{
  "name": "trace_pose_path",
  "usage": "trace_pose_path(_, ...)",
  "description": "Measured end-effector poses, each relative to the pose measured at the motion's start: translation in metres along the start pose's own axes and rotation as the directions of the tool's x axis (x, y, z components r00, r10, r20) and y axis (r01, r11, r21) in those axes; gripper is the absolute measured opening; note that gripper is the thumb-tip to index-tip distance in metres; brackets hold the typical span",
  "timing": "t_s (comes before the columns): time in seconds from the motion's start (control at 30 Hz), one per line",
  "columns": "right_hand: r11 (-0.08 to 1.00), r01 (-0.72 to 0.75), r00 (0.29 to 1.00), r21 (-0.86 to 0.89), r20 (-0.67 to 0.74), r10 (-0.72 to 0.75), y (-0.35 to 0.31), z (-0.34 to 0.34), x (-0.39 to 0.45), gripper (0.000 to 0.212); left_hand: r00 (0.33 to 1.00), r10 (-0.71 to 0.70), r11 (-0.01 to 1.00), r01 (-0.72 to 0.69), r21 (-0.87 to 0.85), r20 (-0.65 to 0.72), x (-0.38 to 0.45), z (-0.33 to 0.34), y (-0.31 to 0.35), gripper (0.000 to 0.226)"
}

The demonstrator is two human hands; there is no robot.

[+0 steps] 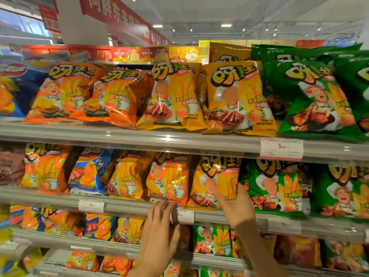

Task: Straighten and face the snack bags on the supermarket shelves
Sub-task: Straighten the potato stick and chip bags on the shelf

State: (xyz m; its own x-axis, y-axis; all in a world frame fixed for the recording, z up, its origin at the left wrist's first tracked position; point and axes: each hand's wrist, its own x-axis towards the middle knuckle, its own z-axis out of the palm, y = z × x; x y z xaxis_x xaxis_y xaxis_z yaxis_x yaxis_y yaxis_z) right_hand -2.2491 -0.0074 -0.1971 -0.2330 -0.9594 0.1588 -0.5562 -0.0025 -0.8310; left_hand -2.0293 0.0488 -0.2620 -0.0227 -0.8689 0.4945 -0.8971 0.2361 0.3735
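Observation:
Snack bags fill several grey shelves. On the second shelf (127,205) a yellow steak-flavour bag (214,172) stands upright between an orange bag (169,176) and a green bag (273,184). My right hand (234,204) grips the yellow bag's lower right part, thumb across its front and fingers round its right edge. My left hand (159,228) is lower and to the left, fingers loosely spread; its fingertips reach the shelf's front edge under the orange bag and hold nothing.
The top shelf (139,134) carries orange, yellow and green bags leaning forward. A blue bag (89,172) sits among the orange ones on the second shelf. Price tags (281,148) hang on the shelf rails. Lower shelves hold more bags.

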Motion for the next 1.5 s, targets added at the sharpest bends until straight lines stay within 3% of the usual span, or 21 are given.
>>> trace_pose_path(0.1, 0.991, 0.131, 0.952, 0.03, -0.283, -0.117, 0.001, 0.011, -0.015, 0.059, 0.998, 0.009, 0.975, -0.021, -0.219, -0.056, 0.0, -0.012, -0.008, 0.044)
trace_pose_path(0.2, 0.979, 0.157, 0.849, 0.129, -0.524, -0.067, -0.008, 0.027, -0.029, 0.055, 0.993, -0.052, 0.929, 0.008, -0.371, -0.11, 0.001, -0.037, -0.024, 0.028)
trace_pose_path(0.27, 0.979, 0.202, 0.778, 0.036, -0.613, -0.138, -0.019, 0.039, -0.04, 0.055, 0.978, -0.136, 0.886, 0.05, -0.461, -0.157, 0.003, -0.056, -0.04, 0.022)
trace_pose_path(0.3, 0.975, 0.224, 0.772, 0.005, -0.611, -0.175, -0.027, 0.046, -0.045, 0.053, 0.964, -0.187, 0.86, 0.068, -0.506, -0.188, 0.006, -0.066, -0.049, 0.019)
trace_pose_path(0.4, 0.953, 0.304, 0.771, -0.001, -0.587, -0.247, -0.044, 0.072, -0.055, 0.021, 0.923, -0.326, 0.758, 0.125, -0.64, -0.206, 0.016, -0.09, -0.081, 0.012)
trace_pose_path(0.5, 0.966, 0.254, 0.843, 0.049, -0.5, -0.196, -0.052, 0.1, -0.059, 0.043, 0.914, -0.354, 0.726, 0.136, -0.674, -0.198, 0.029, -0.105, -0.114, 0.007)
trace_pose_path(0.6, 0.983, 0.179, 0.907, 0.05, -0.396, -0.145, -0.065, 0.117, -0.065, 0.022, 0.914, -0.343, 0.748, 0.127, -0.651, -0.216, 0.041, -0.115, -0.139, 0.013)
trace_pose_path(0.73, 0.995, 0.102, 0.93, 0.01, -0.356, -0.092, -0.077, 0.125, -0.067, 0.059, 0.929, -0.324, 0.769, 0.149, -0.622, -0.178, 0.054, -0.121, -0.155, 0.02)
trace_pose_path(0.9, 0.996, 0.087, 0.942, 0.031, -0.328, -0.072, -0.084, 0.122, -0.062, 0.062, 0.935, -0.319, 0.796, 0.175, -0.579, -0.155, 0.069, -0.118, -0.155, 0.027)
trace_pose_path(1.03, 0.995, 0.077, 0.941, 0.063, -0.334, -0.051, -0.089, 0.123, -0.044, 0.061, 0.952, -0.305, 0.82, 0.247, -0.517, -0.029, 0.085, -0.114, -0.149, 0.047)
trace_pose_path(1.17, 0.894, 0.151, 0.972, 0.422, -0.227, -0.057, -0.1, 0.129, -0.027, 0.04, 0.957, -0.248, 0.814, 0.288, -0.504, 0.148, 0.108, -0.113, -0.145, 0.062)
trace_pose_path(1.2, 0.883, 0.138, 0.99, 0.449, -0.094, -0.106, -0.107, 0.128, -0.024, 0.036, 0.938, -0.262, 0.776, 0.345, -0.527, 0.228, 0.115, -0.114, -0.146, 0.064)
trace_pose_path(1.23, 0.929, 0.232, 0.963, 0.287, -0.201, -0.178, -0.109, 0.128, -0.018, 0.026, 0.913, -0.272, 0.732, 0.401, -0.551, 0.304, 0.121, -0.116, -0.148, 0.063)
trace_pose_path(1.27, 0.921, 0.384, 0.871, 0.067, -0.358, -0.337, -0.103, 0.13, -0.013, 0.025, 0.887, -0.276, 0.689, 0.451, -0.568, 0.37, 0.127, -0.117, -0.15, 0.062)
trace_pose_path(1.3, 0.92, 0.392, 0.849, 0.002, -0.388, -0.36, -0.101, 0.132, -0.005, 0.029, 0.865, -0.272, 0.653, 0.487, -0.58, 0.421, 0.132, -0.119, -0.153, 0.063)
trace_pose_path(1.33, 0.952, 0.267, 0.934, 0.148, -0.284, -0.218, -0.104, 0.131, -0.001, 0.037, 0.846, -0.266, 0.624, 0.517, -0.586, 0.463, 0.137, -0.119, -0.156, 0.064)
trace_pose_path(1.37, 0.961, 0.152, 0.977, 0.23, -0.183, -0.111, -0.109, 0.135, 0.0, 0.062, 0.827, -0.263, 0.598, 0.544, -0.588, 0.497, 0.141, -0.117, -0.16, 0.063)
trace_pose_path(1.4, 0.976, 0.008, 0.981, 0.217, -0.191, 0.034, -0.096, 0.142, 0.011, 0.086, 0.809, -0.261, 0.573, 0.569, -0.59, 0.526, 0.145, -0.115, -0.163, 0.061)
trace_pose_path(1.43, 0.974, -0.101, 0.989, 0.204, -0.082, 0.12, -0.092, 0.144, 0.017, 0.101, 0.793, -0.252, 0.55, 0.589, -0.592, 0.555, 0.147, -0.114, -0.167, 0.061)
trace_pose_path(1.5, 0.983, -0.155, 0.988, 0.097, 0.031, 0.152, -0.091, 0.143, 0.029, 0.117, 0.757, -0.211, 0.502, 0.627, -0.595, 0.619, 0.15, -0.113, -0.171, 0.062)
